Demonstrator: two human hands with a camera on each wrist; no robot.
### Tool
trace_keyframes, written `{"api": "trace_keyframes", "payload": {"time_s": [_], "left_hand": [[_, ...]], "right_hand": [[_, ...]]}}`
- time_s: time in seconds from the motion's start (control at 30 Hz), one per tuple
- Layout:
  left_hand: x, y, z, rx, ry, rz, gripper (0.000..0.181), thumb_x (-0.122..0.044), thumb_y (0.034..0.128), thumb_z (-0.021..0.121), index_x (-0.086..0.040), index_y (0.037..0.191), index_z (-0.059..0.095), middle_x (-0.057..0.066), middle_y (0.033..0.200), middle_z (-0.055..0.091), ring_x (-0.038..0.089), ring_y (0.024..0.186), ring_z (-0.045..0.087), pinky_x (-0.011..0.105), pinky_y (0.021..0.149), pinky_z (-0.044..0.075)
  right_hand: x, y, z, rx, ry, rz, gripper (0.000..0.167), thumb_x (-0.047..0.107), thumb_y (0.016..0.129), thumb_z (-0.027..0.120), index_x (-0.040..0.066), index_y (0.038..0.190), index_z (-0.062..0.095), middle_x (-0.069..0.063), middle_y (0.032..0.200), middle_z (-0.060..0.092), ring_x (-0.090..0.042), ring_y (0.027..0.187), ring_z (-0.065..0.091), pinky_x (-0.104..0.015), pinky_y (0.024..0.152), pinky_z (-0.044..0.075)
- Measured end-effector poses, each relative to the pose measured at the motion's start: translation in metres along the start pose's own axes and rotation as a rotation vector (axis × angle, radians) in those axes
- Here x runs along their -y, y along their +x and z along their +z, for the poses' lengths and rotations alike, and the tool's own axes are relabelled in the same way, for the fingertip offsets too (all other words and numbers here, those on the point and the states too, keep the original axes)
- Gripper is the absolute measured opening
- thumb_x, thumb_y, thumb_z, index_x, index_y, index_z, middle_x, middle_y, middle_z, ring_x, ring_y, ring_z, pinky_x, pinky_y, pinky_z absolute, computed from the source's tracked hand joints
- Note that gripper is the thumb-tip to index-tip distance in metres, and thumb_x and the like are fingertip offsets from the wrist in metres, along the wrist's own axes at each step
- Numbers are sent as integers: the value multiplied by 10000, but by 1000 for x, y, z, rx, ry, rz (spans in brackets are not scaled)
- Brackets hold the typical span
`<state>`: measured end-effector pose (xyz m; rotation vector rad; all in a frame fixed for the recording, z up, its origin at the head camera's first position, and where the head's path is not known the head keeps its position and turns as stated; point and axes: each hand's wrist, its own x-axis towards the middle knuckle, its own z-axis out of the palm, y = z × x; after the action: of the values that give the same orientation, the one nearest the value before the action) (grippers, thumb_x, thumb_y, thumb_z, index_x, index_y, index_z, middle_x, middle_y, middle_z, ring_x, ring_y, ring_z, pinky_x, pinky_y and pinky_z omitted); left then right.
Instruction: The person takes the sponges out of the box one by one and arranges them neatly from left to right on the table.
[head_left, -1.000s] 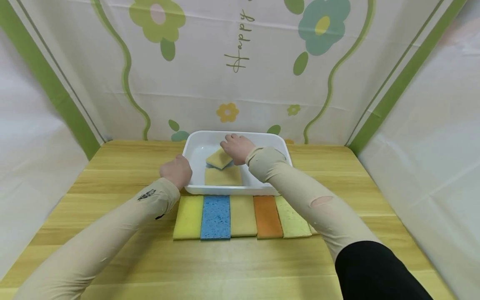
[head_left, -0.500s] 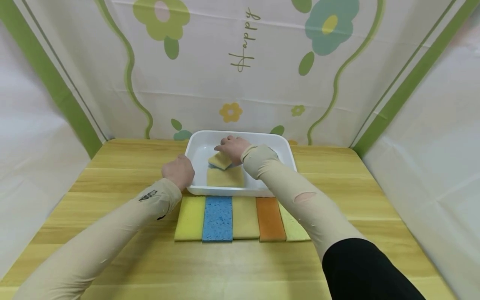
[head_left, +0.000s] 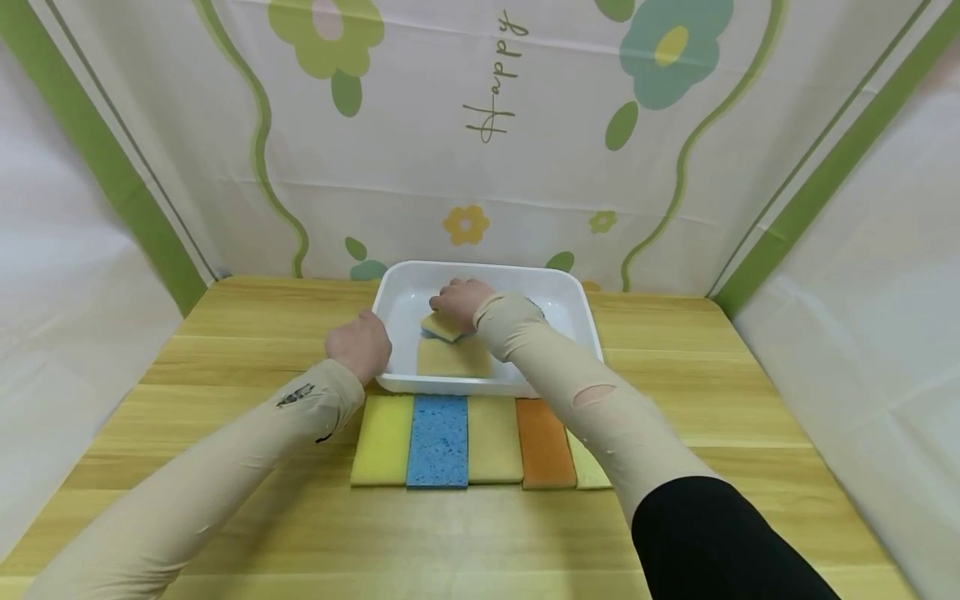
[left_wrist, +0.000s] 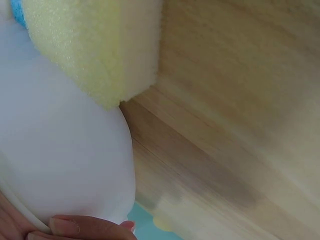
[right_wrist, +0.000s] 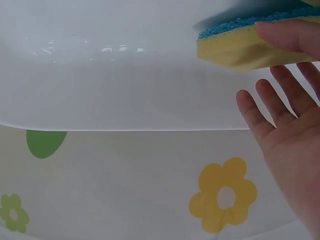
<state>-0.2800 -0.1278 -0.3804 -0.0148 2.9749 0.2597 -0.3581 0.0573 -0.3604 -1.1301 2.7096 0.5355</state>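
Observation:
My left hand (head_left: 360, 344) grips the left rim of a white rectangular tray (head_left: 450, 386); in the left wrist view its fingers (left_wrist: 85, 227) curl over that rim. Inside the tray, my right hand (head_left: 461, 302) pinches a yellow sponge with a blue underside (head_left: 441, 326). The right wrist view shows the thumb (right_wrist: 290, 36) on one side of this sponge and fingertips touching the other. It is held partly over a second yellowish sponge (head_left: 453, 358) lying in the tray. How far the two touch is hidden.
Along the tray's front lies a row of sponges: yellow (head_left: 382, 442), blue (head_left: 438, 442), beige (head_left: 495, 442), orange (head_left: 547, 446) and pale yellow (head_left: 588, 467). My right sleeve covers the row's right end. A flowered white curtain (head_left: 405, 167) rises behind the wooden table (head_left: 675, 367).
My right hand has moved slightly left and toward me within the tray, its sponge coming lower near the other one. The left hand stays on the rim. The head view has shifted a little.

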Motion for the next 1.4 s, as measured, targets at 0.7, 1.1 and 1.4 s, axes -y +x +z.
{"api": "trace_keyframes", "payload": {"time_s": [0.7, 1.1, 1.4], "left_hand": [[-2, -2, -2, -19, -10, 10, 284, -152, 1002, 396, 122, 1053, 451, 149, 666, 553, 249, 543, 572, 372, 464, 468], [-2, -5, -3, 1, 6, 7, 341, -136, 1007, 370, 169, 1141, 444, 151, 657, 554, 243, 544, 577, 359, 467, 469], [-1, -4, -2, -5, 3, 7, 316, -134, 1003, 374, 151, 1116, 450, 150, 663, 554, 251, 554, 579, 368, 478, 468]], "right_hand": [[-13, 6, 8, 128, 70, 105, 492, 170, 709, 734, 128, 1175, 585, -28, 1018, 607, -180, 876, 552, -319, 744, 499], [-17, 12, 18, 132, 136, 133, 484, 162, 708, 765, 122, 1163, 608, -23, 1023, 618, -181, 912, 570, -325, 772, 497], [-14, 12, 19, 137, 136, 157, 485, 177, 682, 817, 116, 1121, 622, -18, 1001, 630, -183, 902, 585, -328, 768, 506]]}}
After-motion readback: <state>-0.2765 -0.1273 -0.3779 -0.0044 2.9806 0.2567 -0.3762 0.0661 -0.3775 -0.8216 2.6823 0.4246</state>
